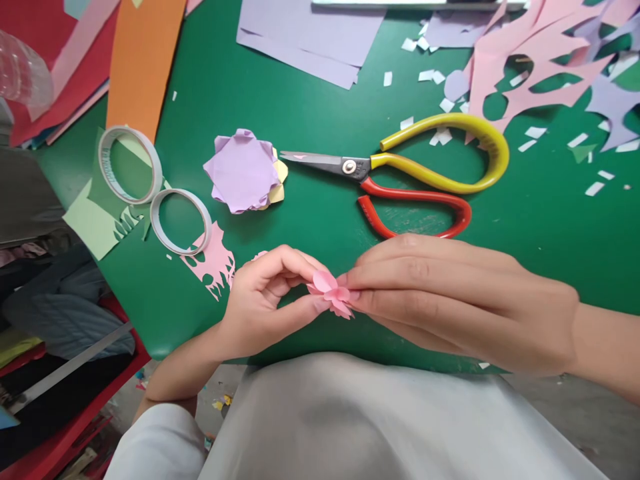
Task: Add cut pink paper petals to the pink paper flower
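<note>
A small pink paper flower (330, 292) with layered petals is held above the near edge of the green table. My left hand (270, 297) pinches its left side between thumb and forefinger. From the right, the fingertips of my right hand (450, 293) are closed on the flower's petals. Beyond my hands lie scissors (355, 167) with one yellow and one red handle, their blades pointing left. To the left of the blade tips rests a purple folded-paper rosette (243, 172), with pale yellow paper showing under its right side.
Two tape rolls (181, 222) lie at left, near green paper scraps and a pink cut scrap (213, 260). Orange card (145, 60) and purple sheets (310, 40) are at the back. Pink cut-out sheets (535, 60) and white bits litter the right. A clear plastic object (25, 73) stands far left.
</note>
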Motion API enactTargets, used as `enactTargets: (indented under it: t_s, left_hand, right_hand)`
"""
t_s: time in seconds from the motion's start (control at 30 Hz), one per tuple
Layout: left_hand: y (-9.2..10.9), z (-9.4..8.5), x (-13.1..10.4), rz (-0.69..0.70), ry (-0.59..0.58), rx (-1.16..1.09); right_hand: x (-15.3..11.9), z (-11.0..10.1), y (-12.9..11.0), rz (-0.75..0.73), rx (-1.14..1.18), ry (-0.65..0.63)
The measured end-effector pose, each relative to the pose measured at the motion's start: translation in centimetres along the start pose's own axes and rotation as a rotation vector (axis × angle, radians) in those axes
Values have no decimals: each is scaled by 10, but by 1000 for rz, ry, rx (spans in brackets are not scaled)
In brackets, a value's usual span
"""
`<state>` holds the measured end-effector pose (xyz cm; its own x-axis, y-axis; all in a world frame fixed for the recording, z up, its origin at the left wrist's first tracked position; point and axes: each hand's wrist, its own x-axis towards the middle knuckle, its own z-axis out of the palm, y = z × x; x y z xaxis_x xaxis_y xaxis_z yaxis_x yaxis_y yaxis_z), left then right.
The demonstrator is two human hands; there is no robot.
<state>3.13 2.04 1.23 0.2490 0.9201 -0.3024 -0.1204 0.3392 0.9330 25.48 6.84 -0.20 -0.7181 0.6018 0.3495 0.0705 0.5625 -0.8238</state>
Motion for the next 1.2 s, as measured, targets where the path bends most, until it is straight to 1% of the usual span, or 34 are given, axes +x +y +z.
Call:
enactTargets:
  t_s: [0.13,0.23,0.43,0.7,0.87,1.03,1.2]
  left_hand:
    - [0,0,-1,16,-1,51]
    - [1,1,-2,13,3,70]
    - [1,1,-3,32,13,99]
    - [1,0,-4,41,10,90]
    - [1,0,-5,23,-2,40]
    - [1,0,-4,29,11,68]
    - [1,1,-4,58,13,103]
  right_hand:
    - [5,6,-3,-8,-7,107]
    - [9,8,-4,9,1,141]
    - [10,3,-7,19,1,85]
    - [7,5,-5,12,31,62]
    - [6,4,-4,-9,-9,56]
    - [3,4,-5,5,-31,55]
    - [-1,6,-8,57,-7,61]
